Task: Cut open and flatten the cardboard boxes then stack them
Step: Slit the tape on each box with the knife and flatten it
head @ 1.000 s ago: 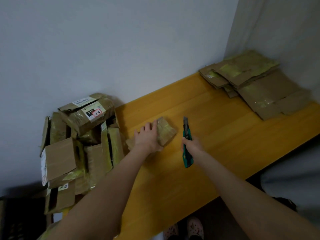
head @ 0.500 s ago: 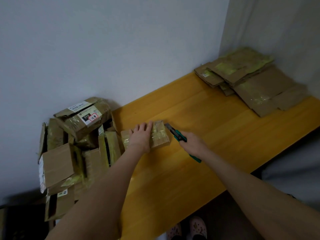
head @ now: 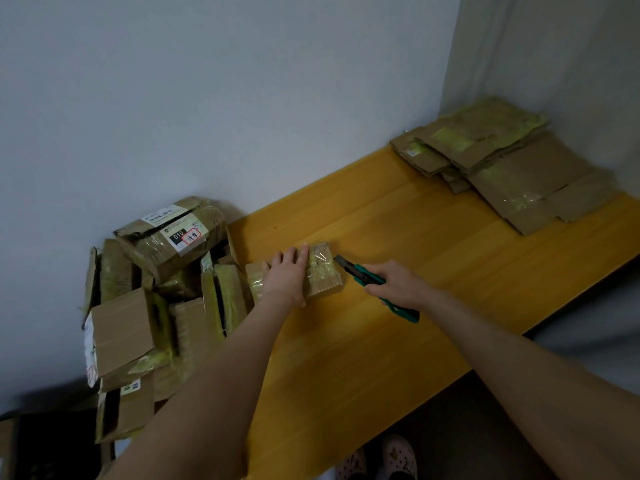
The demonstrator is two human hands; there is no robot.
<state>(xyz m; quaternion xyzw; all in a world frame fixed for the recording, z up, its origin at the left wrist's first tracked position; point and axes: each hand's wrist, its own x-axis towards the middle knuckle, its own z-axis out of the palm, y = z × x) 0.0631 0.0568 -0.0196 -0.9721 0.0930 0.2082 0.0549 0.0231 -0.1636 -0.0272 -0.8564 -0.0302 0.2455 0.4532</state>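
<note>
I pin the small taped box (head: 325, 282), likely light, crushable and tape-slick, under my flat left hand (head: 285, 275); my right hand (head: 398, 285) grips the knife (head: 363, 274) just right of it

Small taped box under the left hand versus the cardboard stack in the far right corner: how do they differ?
The small taped box is closed and box-shaped; the cardboard stack is flattened sheets. The box is one piece under the left hand, with the utility knife in the right hand at its end; the stack lies untouched. Both are taped cardboard on the yellow table.
</note>
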